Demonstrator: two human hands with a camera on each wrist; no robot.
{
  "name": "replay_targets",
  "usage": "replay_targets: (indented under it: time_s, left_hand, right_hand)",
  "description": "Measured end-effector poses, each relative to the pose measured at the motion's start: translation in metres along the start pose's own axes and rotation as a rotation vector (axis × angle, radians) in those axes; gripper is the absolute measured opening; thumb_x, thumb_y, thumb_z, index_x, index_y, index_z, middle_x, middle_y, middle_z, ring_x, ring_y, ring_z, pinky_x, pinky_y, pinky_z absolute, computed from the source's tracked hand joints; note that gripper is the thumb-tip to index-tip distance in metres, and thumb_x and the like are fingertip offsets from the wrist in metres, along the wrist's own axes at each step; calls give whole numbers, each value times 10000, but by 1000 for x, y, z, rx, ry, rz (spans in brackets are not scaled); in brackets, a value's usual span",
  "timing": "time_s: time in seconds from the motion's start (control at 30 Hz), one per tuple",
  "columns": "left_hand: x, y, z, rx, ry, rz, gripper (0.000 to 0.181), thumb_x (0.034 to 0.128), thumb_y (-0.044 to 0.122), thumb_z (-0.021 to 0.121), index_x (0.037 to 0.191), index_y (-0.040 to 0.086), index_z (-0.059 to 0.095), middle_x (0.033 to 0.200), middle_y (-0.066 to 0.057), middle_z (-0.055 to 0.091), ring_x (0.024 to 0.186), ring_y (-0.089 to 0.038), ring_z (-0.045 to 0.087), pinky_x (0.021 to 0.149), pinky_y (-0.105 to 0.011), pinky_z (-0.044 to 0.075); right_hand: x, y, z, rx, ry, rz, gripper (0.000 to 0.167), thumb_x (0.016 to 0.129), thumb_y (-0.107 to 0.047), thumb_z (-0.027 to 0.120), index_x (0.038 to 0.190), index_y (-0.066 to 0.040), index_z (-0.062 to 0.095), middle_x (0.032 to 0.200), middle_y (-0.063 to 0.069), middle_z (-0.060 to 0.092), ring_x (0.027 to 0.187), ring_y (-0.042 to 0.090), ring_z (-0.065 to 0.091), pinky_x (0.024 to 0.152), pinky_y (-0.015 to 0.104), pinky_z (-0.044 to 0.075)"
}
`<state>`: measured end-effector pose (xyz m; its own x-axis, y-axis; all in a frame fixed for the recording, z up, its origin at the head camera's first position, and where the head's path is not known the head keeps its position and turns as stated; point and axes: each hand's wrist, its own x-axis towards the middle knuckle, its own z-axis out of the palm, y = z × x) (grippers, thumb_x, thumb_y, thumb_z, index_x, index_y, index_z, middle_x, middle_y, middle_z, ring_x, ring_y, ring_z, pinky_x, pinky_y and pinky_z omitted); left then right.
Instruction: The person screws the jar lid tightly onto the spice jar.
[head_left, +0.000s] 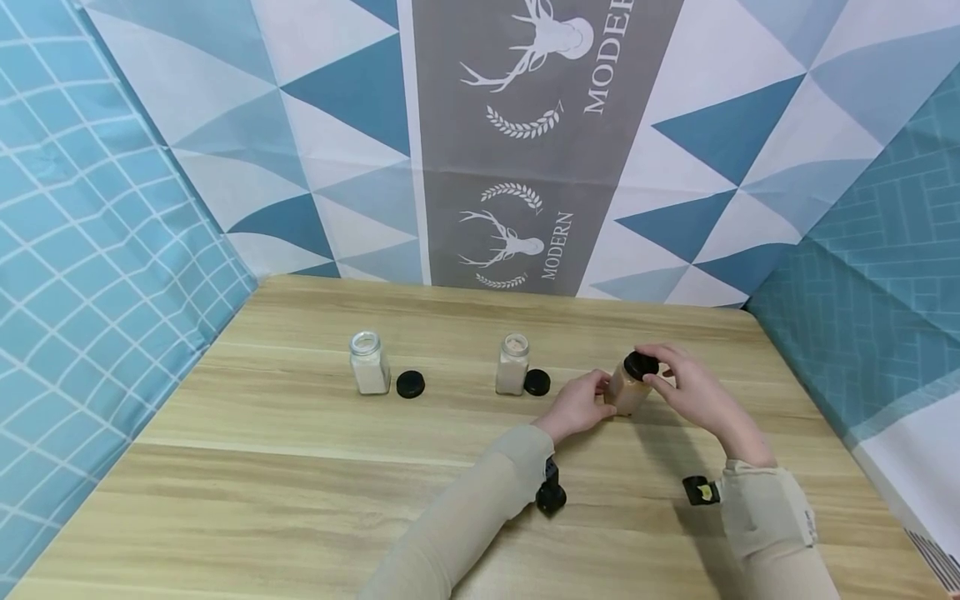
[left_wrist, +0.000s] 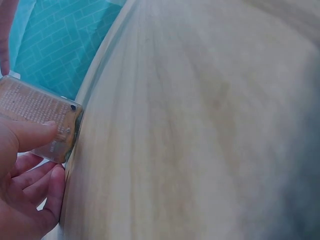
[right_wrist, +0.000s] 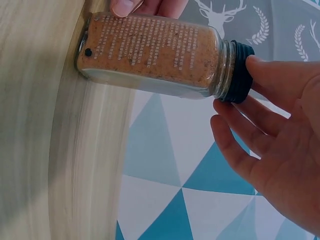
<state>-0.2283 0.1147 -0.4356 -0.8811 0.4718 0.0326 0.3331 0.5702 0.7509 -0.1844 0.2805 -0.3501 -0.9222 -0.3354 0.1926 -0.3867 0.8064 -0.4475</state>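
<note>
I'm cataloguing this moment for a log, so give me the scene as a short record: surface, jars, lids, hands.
Surface: wood-grain table
Left jar: uncapped, whitish contents
Left lid: black, lying just right of the left jar
Middle jar: uncapped, pale contents
Middle lid: black, lying just right of the middle jar
Right jar: clear, orange-brown contents, printed text on its side
Right lid: black, on the right jar's neck
Left hand: holds the right jar's body
Right hand: grips the right lid

The middle jar (head_left: 512,375) and lid (head_left: 537,382) stand left of the hands (head_left: 576,407) (head_left: 688,388), wide room beyond.
</note>
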Motion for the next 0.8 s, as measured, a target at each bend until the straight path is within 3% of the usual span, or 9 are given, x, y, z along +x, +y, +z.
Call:
replay_targets:
  time_s: [0.33, 0.8]
  left_hand:
    - [-1, 1, 0, 2, 6, -8, 420, 827, 195, 671, 1213, 134, 516, 1181, 3, 591, 1077, -91, 557, 883, -181, 435]
    - [-2, 0, -1, -7, 11, -1, 418, 828, 182, 669, 1213, 126, 517, 1186, -3, 592, 1082, -97, 558, 889, -179, 432]
  right_hand:
    - [0, 3, 3, 10, 24, 64, 437, 923, -203, 534, 1296, 10, 454, 1221, 216, 480, 983, 336, 523, 786, 471, 465]
    - [0, 3, 7, -52, 103, 53, 450, 906, -267, 559, 1250, 17, 499, 1167, 200, 515, 933, 306, 525, 747, 450, 465]
